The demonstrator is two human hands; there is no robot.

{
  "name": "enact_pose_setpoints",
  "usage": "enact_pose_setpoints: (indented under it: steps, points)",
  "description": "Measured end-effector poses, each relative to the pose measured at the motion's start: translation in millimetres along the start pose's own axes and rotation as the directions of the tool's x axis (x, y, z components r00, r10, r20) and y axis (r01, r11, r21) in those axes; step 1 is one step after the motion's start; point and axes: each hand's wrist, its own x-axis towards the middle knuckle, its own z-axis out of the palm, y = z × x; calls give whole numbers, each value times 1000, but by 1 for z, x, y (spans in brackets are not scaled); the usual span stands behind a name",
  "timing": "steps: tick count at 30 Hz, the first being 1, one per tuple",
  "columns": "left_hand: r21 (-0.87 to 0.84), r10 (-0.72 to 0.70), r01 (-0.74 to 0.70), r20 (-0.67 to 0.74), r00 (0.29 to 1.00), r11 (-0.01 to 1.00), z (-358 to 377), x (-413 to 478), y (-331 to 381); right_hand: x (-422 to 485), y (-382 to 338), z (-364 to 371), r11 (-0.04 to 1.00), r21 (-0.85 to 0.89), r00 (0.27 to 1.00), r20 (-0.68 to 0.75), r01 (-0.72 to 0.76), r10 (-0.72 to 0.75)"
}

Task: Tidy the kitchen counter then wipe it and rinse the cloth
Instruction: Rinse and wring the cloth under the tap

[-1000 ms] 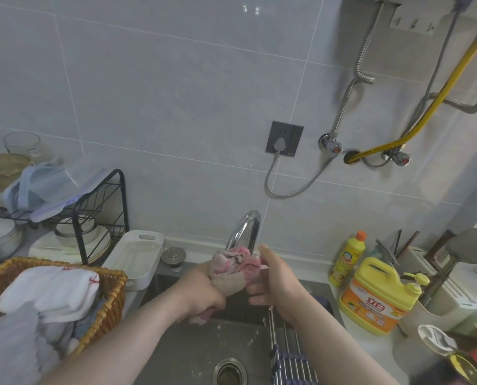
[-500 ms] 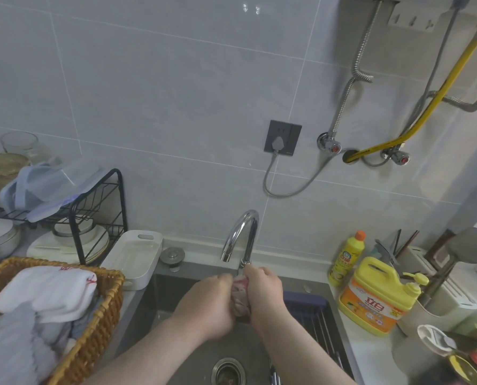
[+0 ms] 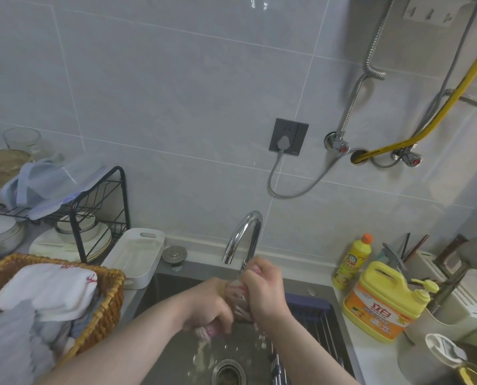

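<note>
A pink and white cloth [image 3: 236, 298] is bunched between both my hands over the steel sink [image 3: 176, 345], just under the chrome tap [image 3: 244, 234]. My left hand [image 3: 209, 307] grips its lower end and my right hand [image 3: 262, 290] grips its upper end, the cloth twisted between them. Water and drops fall from the cloth toward the drain [image 3: 228, 372]. Most of the cloth is hidden inside my fists.
A wicker basket [image 3: 104, 307] with white cloths stands at the left, beside a white dish [image 3: 137, 254] and a black dish rack [image 3: 93, 207]. On the right counter stand a yellow detergent jug [image 3: 381, 301], a small yellow bottle [image 3: 352, 259] and a utensil holder [image 3: 454, 295]. A drying rack [image 3: 312, 315] spans the sink's right side.
Both hands lowered the cloth from the tap's spout into the sink, then twisted it; my left hand dropped lower and water now falls from the cloth.
</note>
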Motion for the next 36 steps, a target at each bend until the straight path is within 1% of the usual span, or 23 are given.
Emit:
enact_pose_setpoints:
  steps: [3,5,7,10,11,12,14,16,17,18,19,20,21,22,24,25,26,28,30,31,33,34,36]
  points:
    - [-19,52,-54,-86,995,998,7,-2,-3,6,3,-7,989,-131,997,36,76,-72]
    - [-18,96,-99,-123,988,995,10,-2,-5,6,5,-11,991,-116,998,10,65,-64]
    - [-76,80,-89,-112,990,993,9,-5,-4,4,8,-12,997,-58,999,-11,45,-46]
    - [-141,31,-29,6,1000,990,6,-10,-7,-2,9,-12,995,-77,998,4,69,-68]
    - [-133,24,-23,9,1000,991,6,-11,-8,-5,9,-12,992,-102,997,18,79,-78]
    - [-101,35,-38,-34,999,994,7,-11,-8,-7,9,-12,990,-112,997,25,81,-78]
    - [106,101,-77,-235,967,991,8,-10,-12,-9,8,-14,997,-75,1000,28,4,-2]
    - [402,226,-53,-397,890,914,6,-13,-15,-5,10,-13,970,115,977,38,-215,212]
    - [537,295,-22,-428,854,843,5,-14,-17,-4,9,-12,907,223,934,72,-358,351]
    - [639,364,-3,-435,823,769,6,-16,-19,-4,9,-10,812,305,867,134,-497,480]
    - [710,431,-5,-422,798,705,7,-16,-20,-4,7,-7,711,375,801,198,-595,565]
    - [751,484,-31,-392,782,659,10,-16,-20,-3,7,-3,632,434,756,227,-642,613]
    - [775,509,-47,-366,779,630,12,-15,-21,-2,8,2,607,469,748,204,-641,632]
    - [777,514,-53,-362,778,627,16,-16,-19,-2,7,6,641,486,771,117,-595,626]
    - [733,447,-16,-397,801,680,21,-16,-13,-5,1,13,776,463,826,-147,-429,544]
    - [683,389,0,-416,822,731,22,-16,-10,-7,-2,15,822,436,841,-224,-365,492]
    - [627,317,22,-423,849,778,23,-17,-6,-9,-7,17,853,413,859,-253,-319,444]
    - [563,218,26,-362,906,826,22,-18,4,-13,-12,16,911,338,907,-259,-236,331]
    - [571,184,-14,-241,953,821,18,-17,11,-16,-21,14,940,291,944,-216,-180,248]
    - [517,126,-7,-196,973,856,16,-16,12,-17,-24,13,949,275,959,-191,-154,211]
    - [240,59,-24,-139,989,970,13,-17,10,-17,-29,12,961,257,980,-140,-102,142]
    - [75,37,-29,-106,994,997,12,-19,9,-17,-30,11,963,254,986,-114,-89,122]
    - [-202,5,-3,9,1000,979,11,-24,8,-16,-31,8,970,237,995,-77,-49,70]
